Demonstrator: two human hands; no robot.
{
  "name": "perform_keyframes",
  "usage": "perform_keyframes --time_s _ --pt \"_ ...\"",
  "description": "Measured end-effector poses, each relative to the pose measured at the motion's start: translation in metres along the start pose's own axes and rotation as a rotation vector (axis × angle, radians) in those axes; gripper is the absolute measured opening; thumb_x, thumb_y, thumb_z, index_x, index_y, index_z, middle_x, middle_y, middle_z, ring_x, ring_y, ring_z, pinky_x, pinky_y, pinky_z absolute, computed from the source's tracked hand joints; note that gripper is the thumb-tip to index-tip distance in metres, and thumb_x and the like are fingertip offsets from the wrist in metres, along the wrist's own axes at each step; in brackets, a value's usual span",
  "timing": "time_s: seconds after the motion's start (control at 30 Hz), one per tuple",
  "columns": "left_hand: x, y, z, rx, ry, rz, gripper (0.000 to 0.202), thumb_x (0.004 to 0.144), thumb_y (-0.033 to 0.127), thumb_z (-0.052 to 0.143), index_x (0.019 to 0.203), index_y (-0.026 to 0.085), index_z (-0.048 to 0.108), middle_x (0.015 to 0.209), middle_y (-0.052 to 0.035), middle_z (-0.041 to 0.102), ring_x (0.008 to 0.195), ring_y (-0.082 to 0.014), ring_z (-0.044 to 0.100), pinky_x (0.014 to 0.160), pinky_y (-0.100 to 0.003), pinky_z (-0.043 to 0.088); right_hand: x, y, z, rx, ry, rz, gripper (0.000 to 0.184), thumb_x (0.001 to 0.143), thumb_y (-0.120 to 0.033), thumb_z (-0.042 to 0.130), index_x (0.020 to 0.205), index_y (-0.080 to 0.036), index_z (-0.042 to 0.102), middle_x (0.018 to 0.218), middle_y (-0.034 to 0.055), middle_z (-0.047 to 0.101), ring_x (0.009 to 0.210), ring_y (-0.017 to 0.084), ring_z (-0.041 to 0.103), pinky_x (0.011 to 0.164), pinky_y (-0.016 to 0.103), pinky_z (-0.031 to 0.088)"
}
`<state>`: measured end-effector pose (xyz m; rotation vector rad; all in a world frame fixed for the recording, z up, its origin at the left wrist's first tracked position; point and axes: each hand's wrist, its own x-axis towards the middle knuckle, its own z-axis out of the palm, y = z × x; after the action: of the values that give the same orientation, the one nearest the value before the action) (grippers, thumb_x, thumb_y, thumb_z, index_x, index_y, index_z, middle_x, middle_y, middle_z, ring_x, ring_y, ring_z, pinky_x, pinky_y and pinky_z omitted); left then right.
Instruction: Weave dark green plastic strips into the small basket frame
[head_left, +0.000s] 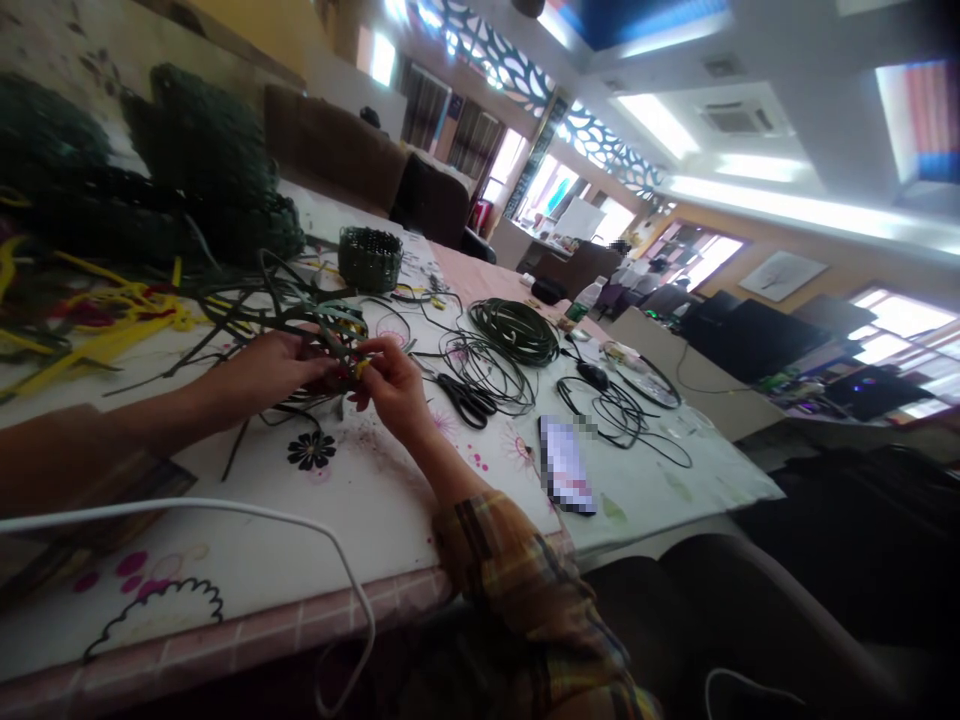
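My left hand (266, 368) and my right hand (395, 385) meet over a flowered tablecloth (360, 500). Both are closed on a small woven piece of dark green strips (339, 335), whose loose ends fan out to the left and back. My right hand's fingers pinch the strips near a yellow bit at the weave's edge. My left hand grips the weave from the other side. Black scissors (466, 398) lie just right of my right hand.
A small dark green woven basket (370, 258) stands behind the weave. Larger green woven pieces (202, 160) and yellow strips (112, 320) lie at the left. Coils of green strip (516, 330) and black cord (622, 410), a phone (566, 465) and a white cable (225, 510) lie around.
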<state>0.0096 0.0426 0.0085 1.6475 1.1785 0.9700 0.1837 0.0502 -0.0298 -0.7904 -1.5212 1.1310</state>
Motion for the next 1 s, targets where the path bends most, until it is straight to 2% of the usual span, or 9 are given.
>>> perform_keyframes --time_s 0.1,0.23,0.43,0.5,0.6,0.73,0.8,0.93,1.0 --pt "0.001 0.001 -0.008 -0.021 -0.1 -0.017 0.042 0.064 0.046 0.07 0.094 0.017 0.074 0.087 -0.0063 0.078 0.085 -0.0248 0.072 0.085 -0.039 0.056 0.001 0.002 -0.002 0.013 -0.017 0.013 0.017 0.086 -0.016 0.052 0.101 -0.023 0.051 0.062 -0.0129 0.055 0.042 0.005 0.056 0.042 0.014 0.046" --pt "0.005 0.001 -0.02 0.228 -0.205 0.1 0.037 0.068 0.045 0.066 0.093 0.02 0.077 0.094 -0.0043 0.08 0.089 -0.024 0.071 0.089 -0.036 0.054 0.002 0.004 -0.004 0.018 -0.028 0.008 0.017 0.086 -0.02 0.054 0.102 -0.023 0.05 0.063 -0.0127 0.056 0.044 0.005 0.057 0.043 0.015 0.047" --pt "0.012 -0.006 -0.025 0.564 -0.188 0.481 0.032 0.083 0.038 0.056 0.099 0.022 0.078 0.097 -0.0047 0.078 0.087 -0.0193 0.07 0.081 -0.027 0.049 0.003 0.007 -0.006 0.09 -0.055 0.006 0.019 0.086 -0.027 0.059 0.102 -0.024 0.048 0.062 -0.0131 0.057 0.043 0.006 0.058 0.043 0.016 0.048" --pt "0.014 -0.009 -0.024 0.602 -0.191 0.536 0.031 0.085 0.037 0.055 0.098 0.022 0.078 0.095 -0.0049 0.077 0.084 -0.0181 0.068 0.082 -0.026 0.048 0.004 0.008 -0.006 0.091 -0.059 0.007 0.02 0.086 -0.027 0.059 0.102 -0.024 0.048 0.061 -0.0133 0.057 0.042 0.005 0.057 0.043 0.016 0.047" --pt "0.015 -0.012 -0.023 0.601 -0.151 0.541 0.032 0.085 0.04 0.054 0.095 0.023 0.079 0.098 -0.0051 0.077 0.085 -0.0182 0.065 0.085 -0.026 0.047 0.004 0.007 -0.006 0.1 -0.063 0.015 0.02 0.086 -0.026 0.059 0.102 -0.024 0.048 0.061 -0.0135 0.057 0.042 0.005 0.057 0.044 0.015 0.048" --pt "0.01 -0.006 -0.02 0.54 -0.1 0.452 0.032 0.08 0.045 0.058 0.09 0.024 0.08 0.1 -0.0039 0.077 0.09 -0.0203 0.066 0.083 -0.027 0.046 0.004 0.007 -0.005 0.112 -0.066 0.015 0.019 0.084 -0.022 0.057 0.102 -0.023 0.049 0.061 -0.0134 0.057 0.042 0.006 0.057 0.043 0.015 0.047" --pt "0.007 -0.002 -0.016 0.411 -0.086 0.302 0.029 0.071 0.044 0.064 0.084 0.023 0.08 0.091 -0.003 0.077 0.086 -0.0211 0.066 0.081 -0.028 0.046 0.004 0.006 -0.005 0.116 -0.064 0.016 0.02 0.083 -0.02 0.056 0.101 -0.023 0.049 0.061 -0.0133 0.058 0.041 0.006 0.057 0.042 0.015 0.047" --pt "0.006 -0.003 -0.003 -0.015 -0.034 -0.088 0.031 0.053 0.041 0.076 0.075 0.019 0.077 0.078 -0.0041 0.075 0.078 -0.0209 0.064 0.079 -0.032 0.049 0.003 0.003 -0.005 0.099 -0.065 0.01 0.019 0.081 -0.019 0.055 0.099 -0.023 0.05 0.061 -0.013 0.058 0.042 0.005 0.057 0.043 0.015 0.048" --pt "0.009 -0.009 0.001 -0.112 -0.021 -0.177 0.038 0.05 0.043 0.078 0.078 0.017 0.075 0.078 -0.0067 0.074 0.073 -0.0211 0.064 0.071 -0.033 0.05 0.003 0.002 -0.005 0.083 -0.065 -0.002 0.018 0.08 -0.018 0.054 0.097 -0.023 0.051 0.062 -0.0127 0.059 0.043 0.005 0.057 0.042 0.015 0.048"
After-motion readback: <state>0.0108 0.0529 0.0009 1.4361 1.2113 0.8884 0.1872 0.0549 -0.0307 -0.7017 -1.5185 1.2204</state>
